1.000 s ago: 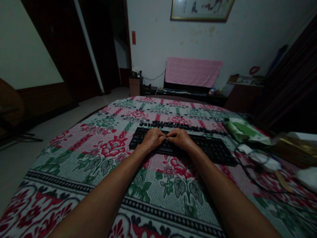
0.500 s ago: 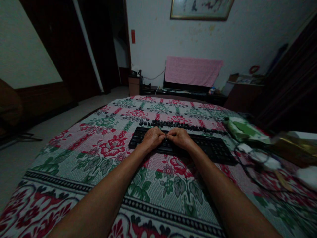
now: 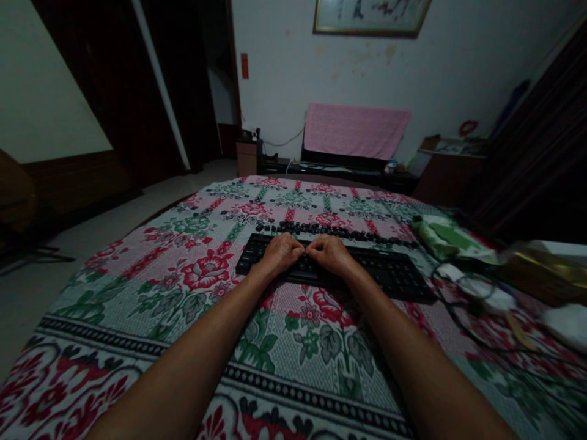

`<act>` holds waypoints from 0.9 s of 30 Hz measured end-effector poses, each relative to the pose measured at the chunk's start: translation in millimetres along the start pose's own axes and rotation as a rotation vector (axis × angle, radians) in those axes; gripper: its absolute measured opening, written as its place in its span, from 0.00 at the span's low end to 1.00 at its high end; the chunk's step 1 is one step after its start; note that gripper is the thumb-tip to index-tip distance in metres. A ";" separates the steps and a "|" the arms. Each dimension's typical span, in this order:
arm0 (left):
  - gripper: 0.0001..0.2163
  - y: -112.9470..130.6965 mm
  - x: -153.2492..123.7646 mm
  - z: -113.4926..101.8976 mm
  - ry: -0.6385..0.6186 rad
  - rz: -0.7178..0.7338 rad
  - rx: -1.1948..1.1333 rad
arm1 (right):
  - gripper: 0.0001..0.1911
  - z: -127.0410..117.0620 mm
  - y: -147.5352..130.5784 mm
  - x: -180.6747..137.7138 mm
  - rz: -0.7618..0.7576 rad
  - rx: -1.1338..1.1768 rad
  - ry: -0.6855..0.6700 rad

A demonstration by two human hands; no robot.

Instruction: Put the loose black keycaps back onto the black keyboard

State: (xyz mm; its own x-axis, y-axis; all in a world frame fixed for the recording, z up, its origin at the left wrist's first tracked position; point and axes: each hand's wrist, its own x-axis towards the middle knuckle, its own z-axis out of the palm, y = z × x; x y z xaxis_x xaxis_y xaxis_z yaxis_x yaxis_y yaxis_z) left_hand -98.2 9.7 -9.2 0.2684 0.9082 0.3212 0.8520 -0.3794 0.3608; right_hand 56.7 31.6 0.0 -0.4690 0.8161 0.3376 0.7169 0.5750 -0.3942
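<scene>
In the left hand [image 3: 280,252] and right hand [image 3: 332,253], curled fingertips [image 3: 299,250] are held close together; whether anything is pinched cannot be told. Beneath them the keyboard [image 3: 398,276] is laid flat, apparently for steadiness; just beyond, loose keys [image 3: 339,231] are lined up, presumably for easy reach.

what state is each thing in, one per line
Patterned cloth: spread out
Keyboard: flat on the cloth
Black keycaps: loose, in a rough row
Left hand: fingers bent, over the keyboard
Right hand: fingers bent, over the keyboard
Pink towel: draped
Green-white pack: lying flat
Framed picture: hung
</scene>
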 end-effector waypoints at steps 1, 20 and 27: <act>0.13 -0.1 0.7 0.4 -0.009 -0.012 -0.002 | 0.10 0.5 -0.7 0.2 -0.004 -0.013 -0.001; 0.12 -29.1 -3.5 -16.1 0.243 -0.230 0.013 | 0.12 -3.1 2.3 -0.6 -0.015 -0.115 -0.004; 0.11 -29.9 -9.6 -16.6 0.159 -0.213 0.103 | 0.13 7.5 9.3 26.9 0.042 -0.135 0.119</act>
State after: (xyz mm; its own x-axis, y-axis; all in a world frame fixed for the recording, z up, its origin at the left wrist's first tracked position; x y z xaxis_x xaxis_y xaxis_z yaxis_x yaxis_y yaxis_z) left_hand -133.7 9.4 -8.5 0.0119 0.9233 0.3839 0.9248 -0.1561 0.3470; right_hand 46.9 59.4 -0.9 -0.3791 0.8220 0.4250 0.8007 0.5216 -0.2946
